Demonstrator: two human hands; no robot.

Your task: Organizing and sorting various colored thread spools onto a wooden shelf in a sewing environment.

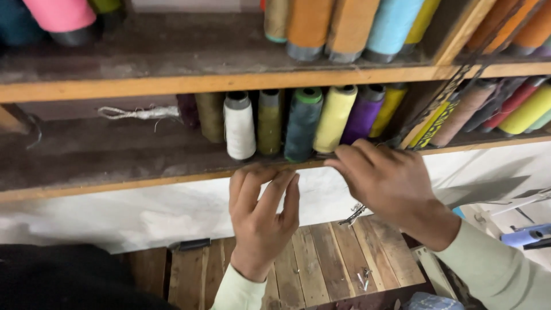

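My left hand (pixel 261 212) reaches up with its fingers bent together, the tips touching the front edge of the wooden shelf (pixel 115 186); I see nothing in it. My right hand (pixel 384 183) is beside it, thumb and fingers pinched at the same edge, just below a teal thread spool (pixel 302 123) and a pale yellow spool (pixel 334 117). A dark patterned strip (pixel 453 92) runs diagonally down from the upper right and ends behind my right hand. Whether that hand grips it is hidden.
The shelf holds a row of upright spools: white (pixel 239 126), olive (pixel 268 123), purple (pixel 363 115) and others to the right. An upper shelf (pixel 172 83) carries more spools. A knotted white cord (pixel 138 112) lies at the left. Below are a slatted wooden table (pixel 321 258) and white cloth (pixel 143 215).
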